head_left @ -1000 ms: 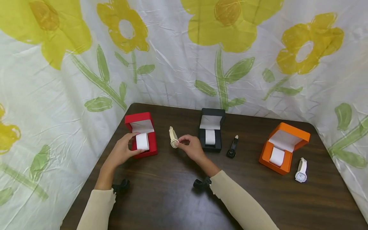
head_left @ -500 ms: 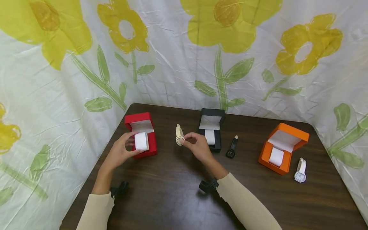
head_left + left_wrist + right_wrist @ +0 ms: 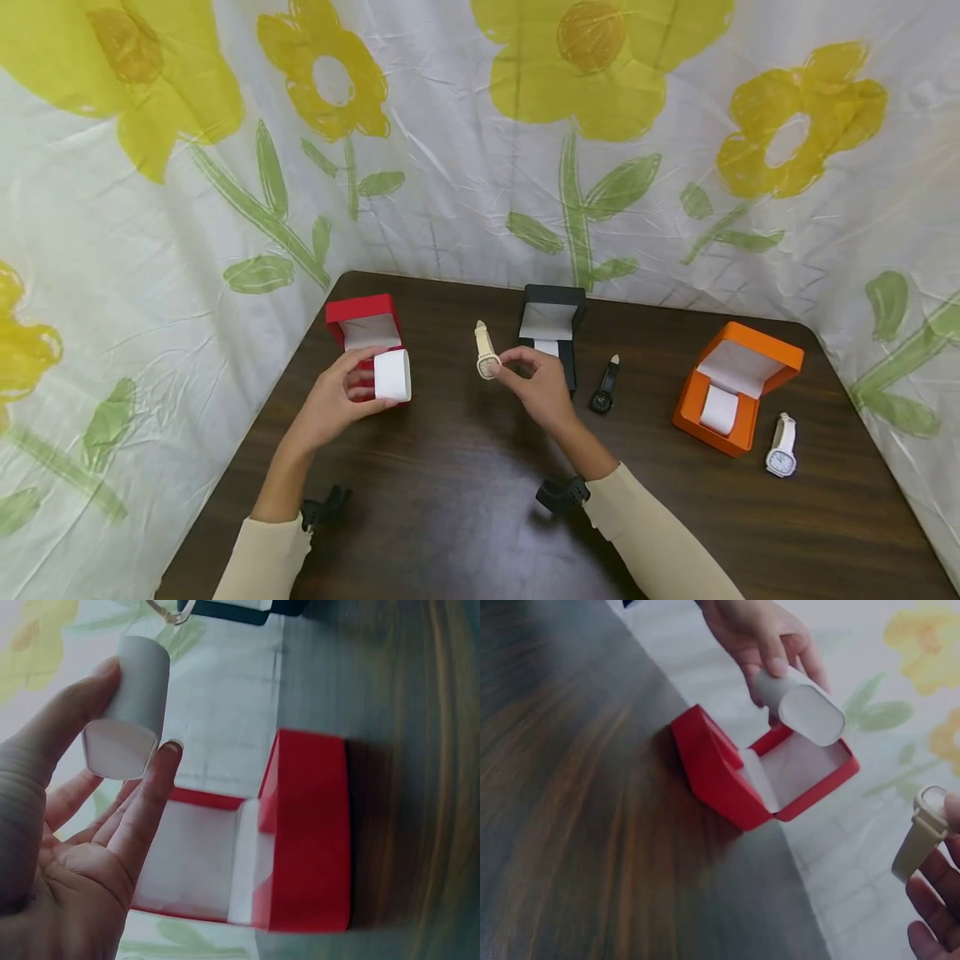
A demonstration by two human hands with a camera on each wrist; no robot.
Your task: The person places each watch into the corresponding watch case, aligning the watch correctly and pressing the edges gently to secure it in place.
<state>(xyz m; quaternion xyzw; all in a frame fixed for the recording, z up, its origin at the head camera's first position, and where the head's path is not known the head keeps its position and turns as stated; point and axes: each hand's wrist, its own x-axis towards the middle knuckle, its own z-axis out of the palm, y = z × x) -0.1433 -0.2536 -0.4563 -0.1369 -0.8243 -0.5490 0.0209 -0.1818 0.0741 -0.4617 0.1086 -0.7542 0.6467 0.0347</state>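
A white watch cushion (image 3: 392, 375) is pinched between the thumb and fingers of my left hand (image 3: 333, 404), raised above the open red watch box (image 3: 365, 310). In the left wrist view the cushion (image 3: 135, 697) is clear of the red box (image 3: 311, 832). My right hand (image 3: 542, 390) pinches a cream-strapped wristwatch (image 3: 486, 350) by its case, the strap pointing up and away. The right wrist view shows that watch (image 3: 921, 832) at the right edge, apart from the cushion (image 3: 806, 709).
A black watch box (image 3: 555, 298) stands open behind my right hand, a black watch (image 3: 604, 387) beside it. Farther right are an open orange box (image 3: 742, 371) with a white cushion and a white watch (image 3: 782, 448). A flowered curtain (image 3: 450, 167) hangs behind the dark table (image 3: 450, 500).
My left hand has lifted the white cushion out of the red box and shifted it right. My right hand has carried the cream watch to the right.
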